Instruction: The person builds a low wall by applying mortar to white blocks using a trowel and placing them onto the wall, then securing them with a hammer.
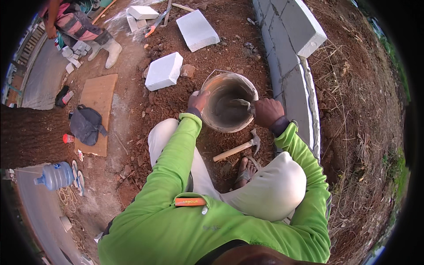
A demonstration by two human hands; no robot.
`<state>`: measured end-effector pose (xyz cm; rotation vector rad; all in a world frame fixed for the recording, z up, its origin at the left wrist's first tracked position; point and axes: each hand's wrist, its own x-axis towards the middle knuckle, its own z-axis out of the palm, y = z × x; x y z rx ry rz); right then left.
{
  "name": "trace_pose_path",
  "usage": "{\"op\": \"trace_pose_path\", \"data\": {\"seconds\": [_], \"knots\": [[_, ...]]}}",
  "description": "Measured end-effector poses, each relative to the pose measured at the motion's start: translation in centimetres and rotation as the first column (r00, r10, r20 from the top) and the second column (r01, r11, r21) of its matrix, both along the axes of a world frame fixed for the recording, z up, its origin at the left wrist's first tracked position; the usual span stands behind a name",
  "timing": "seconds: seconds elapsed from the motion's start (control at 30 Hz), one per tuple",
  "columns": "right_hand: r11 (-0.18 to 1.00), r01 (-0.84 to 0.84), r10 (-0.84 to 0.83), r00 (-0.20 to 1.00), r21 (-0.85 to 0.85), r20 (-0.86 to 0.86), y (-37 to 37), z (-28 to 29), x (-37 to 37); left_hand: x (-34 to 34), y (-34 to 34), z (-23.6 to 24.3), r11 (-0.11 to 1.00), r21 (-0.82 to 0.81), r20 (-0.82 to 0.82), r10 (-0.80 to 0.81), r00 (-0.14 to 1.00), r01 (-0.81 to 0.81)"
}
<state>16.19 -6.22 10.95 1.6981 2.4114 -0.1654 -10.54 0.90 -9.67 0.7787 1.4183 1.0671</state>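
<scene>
A bucket (221,121) with grey wet mix stands on the soil between my knees, its wire handle raised at the far side. My left hand (198,100) is closed on the bucket's left rim. My right hand (267,111) grips a trowel (240,104) that dips into the bucket at its right side; the blade is partly hidden. Just below the bucket lies a hammer (234,150) with a wooden handle, near my sandalled foot.
A grey block wall (287,53) runs along my right. White blocks (163,70) lie ahead. A co-worker's legs (88,35) are at the upper left. A cardboard sheet (95,88) with a dark bag (86,123), a tree trunk (31,134) and a water jug (55,176) are left.
</scene>
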Motion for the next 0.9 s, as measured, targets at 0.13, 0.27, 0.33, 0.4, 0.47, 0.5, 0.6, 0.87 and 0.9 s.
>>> {"op": "trace_pose_path", "data": {"seconds": [0.13,0.27,0.33,0.4,0.47,0.5,0.6,0.87,0.9], "knots": [[1.0,0.008,-0.007,0.996,0.01,-0.093,0.2,-1.3,-1.5,-3.7,-0.4,-3.0,0.997,-0.055,-0.065,0.053,0.996,-0.057],[0.998,0.062,-0.061,0.984,0.001,-0.167,-0.6,-1.2,0.0,-3.3,-2.1,3.2,0.973,-0.226,-0.069,-0.067,0.995,0.05],[0.994,0.104,-0.107,0.978,-0.023,-0.178,-0.8,-1.3,0.8,-4.2,-3.0,5.3,0.98,-0.17,-0.138,-0.125,0.983,0.101],[0.988,0.119,-0.137,0.971,-0.102,-0.194,-1.2,-0.8,1.2,-5.8,-3.8,6.1,0.985,-0.128,-0.245,-0.142,0.959,0.113],[0.983,0.155,-0.178,0.932,-0.098,-0.317,-2.0,-2.1,1.9,-6.9,-3.5,6.3,0.97,-0.231,-0.278,-0.135,0.951,0.07],[0.986,0.122,-0.154,0.921,-0.109,-0.358,-2.4,-2.3,1.4,-8.5,-2.8,4.2,0.979,-0.204,-0.319,-0.07,0.945,0.004],[0.991,0.089,-0.123,0.878,-0.096,-0.463,-1.6,-2.7,0.3,-10.0,-4.1,4.2,0.968,-0.242,-0.323,-0.009,0.946,-0.073],[0.985,0.0,-0.107,0.781,-0.172,-0.615,-0.5,-4.4,-3.3,-14.1,-6.1,5.9,0.728,-0.685,-0.233,-0.201,0.952,-0.014],[0.98,-0.031,-0.106,0.753,-0.197,-0.649,-0.5,-4.9,-3.7,-15.6,-5.7,5.8,0.688,-0.724,-0.196,-0.26,0.946,0.039]]}}
